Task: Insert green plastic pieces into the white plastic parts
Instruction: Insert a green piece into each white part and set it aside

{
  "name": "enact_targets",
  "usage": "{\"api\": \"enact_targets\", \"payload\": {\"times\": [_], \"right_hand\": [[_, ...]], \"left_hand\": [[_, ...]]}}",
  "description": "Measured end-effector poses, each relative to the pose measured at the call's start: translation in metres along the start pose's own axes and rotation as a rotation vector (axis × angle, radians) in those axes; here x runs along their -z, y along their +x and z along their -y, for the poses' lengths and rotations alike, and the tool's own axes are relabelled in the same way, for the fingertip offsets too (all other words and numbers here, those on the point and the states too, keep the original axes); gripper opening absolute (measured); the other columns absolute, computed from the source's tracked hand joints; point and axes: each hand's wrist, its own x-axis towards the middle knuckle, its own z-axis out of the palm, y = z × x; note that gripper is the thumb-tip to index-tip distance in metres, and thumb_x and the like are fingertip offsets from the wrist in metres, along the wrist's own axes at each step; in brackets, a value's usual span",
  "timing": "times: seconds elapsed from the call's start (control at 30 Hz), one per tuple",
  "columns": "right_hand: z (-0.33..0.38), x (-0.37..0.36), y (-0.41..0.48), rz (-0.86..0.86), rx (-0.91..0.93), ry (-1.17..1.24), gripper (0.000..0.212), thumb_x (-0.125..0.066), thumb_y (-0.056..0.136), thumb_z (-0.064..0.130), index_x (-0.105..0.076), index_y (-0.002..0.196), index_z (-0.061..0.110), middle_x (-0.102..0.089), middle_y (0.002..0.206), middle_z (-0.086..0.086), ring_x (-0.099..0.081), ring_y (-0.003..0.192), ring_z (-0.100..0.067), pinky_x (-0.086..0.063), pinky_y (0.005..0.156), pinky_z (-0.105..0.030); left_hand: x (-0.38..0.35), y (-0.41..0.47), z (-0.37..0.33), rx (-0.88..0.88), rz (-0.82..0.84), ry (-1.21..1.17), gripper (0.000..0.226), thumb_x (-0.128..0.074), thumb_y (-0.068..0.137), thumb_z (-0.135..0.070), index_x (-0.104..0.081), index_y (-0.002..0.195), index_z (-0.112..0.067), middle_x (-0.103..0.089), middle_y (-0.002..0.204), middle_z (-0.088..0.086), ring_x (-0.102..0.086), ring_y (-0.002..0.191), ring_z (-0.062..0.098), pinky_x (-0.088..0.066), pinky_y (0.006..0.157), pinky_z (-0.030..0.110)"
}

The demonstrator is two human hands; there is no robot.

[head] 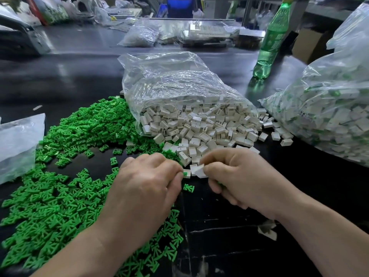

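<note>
- We see the left hand (147, 188) towards the front edge of the bench (219, 246), knuckles up. Its fingers are curled and the tips pinch a green piece (185, 174), of which only a small bit shows.
- The right hand (245, 180) sits just beside it, thumb and forefinger gripping a white part (200, 171) held tilted. The part's edge comes right up to the green piece — we cannot tell whether the two touch.
- A heap of green pieces (60, 196) spreads over the left half of the bench, from the front-left corner back to the middle. The left forearm lies across its near side.
- One stray green piece (188, 187) lies on the bare black surface, just below the gap between the two hands.
- At the middle of the bench a clear bag (169, 80) lies on its side with its mouth towards us. White parts (199, 126) spill out of it in a loose fan that reaches the fingertips of both hands.
- Along the right edge slumps a bigger bag (329, 116), packed with white parts that show green inside.
- A green bottle (271, 41) stands upright behind that bag, towards the far right corner.
- At the left edge lies a flat bag (18, 144) of clear plastic, touching the green heap.
- A small pale scrap (267, 229) rests on the bench beside the right forearm, near the front edge.
</note>
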Motion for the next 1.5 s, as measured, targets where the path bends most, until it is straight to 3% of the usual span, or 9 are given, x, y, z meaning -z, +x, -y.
{"api": "enact_targets", "payload": {"times": [0.07, 0.17, 0.33, 0.57, 0.77, 0.9, 1.03, 1.33, 1.5], "right_hand": [[0.004, -0.002, -0.001, 0.11, -0.039, 0.296, 0.016, -0.059, 0.086, 0.021, -0.073, 0.09, 0.027, -0.062, 0.062, -0.005, -0.04, 0.035, -0.013, -0.031, 0.035, -0.018], [0.009, -0.004, 0.0, 0.202, -0.068, 0.521, 0.018, -0.059, 0.077, 0.016, -0.074, 0.086, 0.02, -0.061, 0.064, -0.009, -0.038, 0.034, -0.014, -0.028, 0.036, -0.015], [0.012, -0.006, -0.003, 0.27, -0.097, 0.732, 0.023, -0.054, 0.074, 0.014, -0.065, 0.094, 0.009, -0.06, 0.07, -0.014, -0.041, 0.037, -0.014, -0.027, 0.039, -0.016], [0.011, -0.008, -0.003, 0.327, -0.128, 0.854, 0.015, -0.07, 0.087, 0.024, -0.062, 0.085, 0.012, -0.058, 0.075, -0.009, -0.047, 0.042, -0.009, -0.032, 0.034, -0.016], [0.011, -0.009, -0.003, 0.34, -0.147, 0.908, 0.019, -0.072, 0.079, 0.013, -0.069, 0.098, 0.011, -0.059, 0.079, -0.007, -0.049, 0.048, -0.01, -0.034, 0.036, -0.018], [0.012, -0.01, -0.004, 0.323, -0.154, 0.868, 0.02, -0.074, 0.077, 0.008, -0.068, 0.096, 0.01, -0.059, 0.078, -0.007, -0.049, 0.048, -0.011, -0.034, 0.036, -0.018], [0.013, -0.011, -0.005, 0.331, -0.151, 0.783, 0.017, -0.075, 0.077, 0.009, -0.066, 0.09, 0.013, -0.058, 0.075, -0.001, -0.049, 0.05, -0.01, -0.034, 0.037, -0.019], [0.012, -0.011, -0.001, 0.218, -0.231, 0.876, 0.028, -0.082, 0.064, 0.002, -0.068, 0.086, 0.01, -0.06, 0.077, -0.005, -0.05, 0.051, -0.011, -0.038, 0.038, -0.019], [0.014, -0.011, -0.002, 0.183, -0.223, 0.95, 0.007, -0.07, 0.069, 0.006, -0.068, 0.073, 0.011, -0.064, 0.078, -0.011, -0.054, 0.053, -0.016, -0.039, 0.035, -0.02]], "left_hand": [[0.003, -0.001, -0.001, 0.135, -0.064, -0.314, 0.018, -0.053, 0.098, -0.041, -0.067, 0.091, -0.035, -0.069, 0.079, -0.018, -0.062, 0.07, 0.003, -0.049, 0.06, 0.018], [0.005, -0.004, -0.005, 0.339, -0.01, -0.917, 0.014, -0.059, 0.086, -0.039, -0.071, 0.093, -0.036, -0.076, 0.084, -0.008, -0.072, 0.073, 0.012, -0.053, 0.061, 0.016], [0.003, -0.004, -0.003, 0.376, -0.029, -1.174, 0.014, -0.067, 0.081, -0.027, -0.075, 0.092, -0.026, -0.076, 0.085, 0.007, -0.072, 0.076, 0.02, -0.056, 0.06, 0.023], [0.003, -0.006, -0.007, 0.337, -0.051, -1.14, 0.015, -0.073, 0.079, -0.032, -0.075, 0.093, -0.028, -0.075, 0.085, 0.006, -0.073, 0.077, 0.019, -0.056, 0.062, 0.022], [0.003, -0.006, -0.006, 0.307, -0.108, -1.123, 0.023, -0.065, 0.082, -0.041, -0.074, 0.097, -0.027, -0.075, 0.085, 0.006, -0.072, 0.075, 0.022, -0.056, 0.061, 0.025], [0.007, -0.005, -0.008, 0.256, -0.18, -1.088, 0.019, -0.058, 0.089, -0.043, -0.07, 0.096, -0.03, -0.074, 0.09, 0.006, -0.072, 0.08, 0.023, -0.057, 0.062, 0.028], [0.01, -0.006, -0.013, 0.17, -0.12, -0.952, 0.017, -0.051, 0.095, -0.042, -0.065, 0.098, -0.033, -0.073, 0.109, -0.005, -0.069, 0.091, 0.016, -0.055, 0.071, 0.022], [0.01, -0.006, -0.016, 0.164, -0.117, -1.007, 0.015, -0.052, 0.094, -0.04, -0.066, 0.095, -0.034, -0.074, 0.106, -0.008, -0.071, 0.094, 0.017, -0.056, 0.074, 0.02], [0.007, -0.007, -0.016, 0.16, -0.097, -1.018, 0.016, -0.052, 0.094, -0.04, -0.066, 0.097, -0.032, -0.073, 0.109, -0.006, -0.071, 0.1, 0.02, -0.057, 0.077, 0.022]]}}
